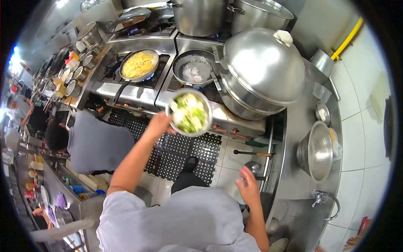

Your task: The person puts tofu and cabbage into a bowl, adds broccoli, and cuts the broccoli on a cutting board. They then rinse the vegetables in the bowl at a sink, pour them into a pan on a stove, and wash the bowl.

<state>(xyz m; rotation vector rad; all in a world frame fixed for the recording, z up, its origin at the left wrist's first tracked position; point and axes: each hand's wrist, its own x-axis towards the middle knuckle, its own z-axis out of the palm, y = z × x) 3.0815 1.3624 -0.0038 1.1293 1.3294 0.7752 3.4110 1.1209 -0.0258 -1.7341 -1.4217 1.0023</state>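
Observation:
My left hand (160, 124) is closed on the rim of a metal bowl (195, 134) filled with chopped green and pale vegetables (189, 112). The bowl is in front of the stove, just short of a frying pan (202, 57) that contains whitish pieces (192, 75). Yellow noodle-like strands (139, 64) fill a second frying pan (121, 91) on the burner to the left, with blue flame showing under it. Low on the right, my right hand (248, 185) is open with fingers apart and holds nothing.
A large steamer with a domed lid (262, 59) stands right of the pans, with tall pots (199, 17) behind. A colander (319, 151) and a tap (321, 199) are at the right counter. Another person (98, 140) is bent over at left. A black mat (205, 149) covers part of the floor.

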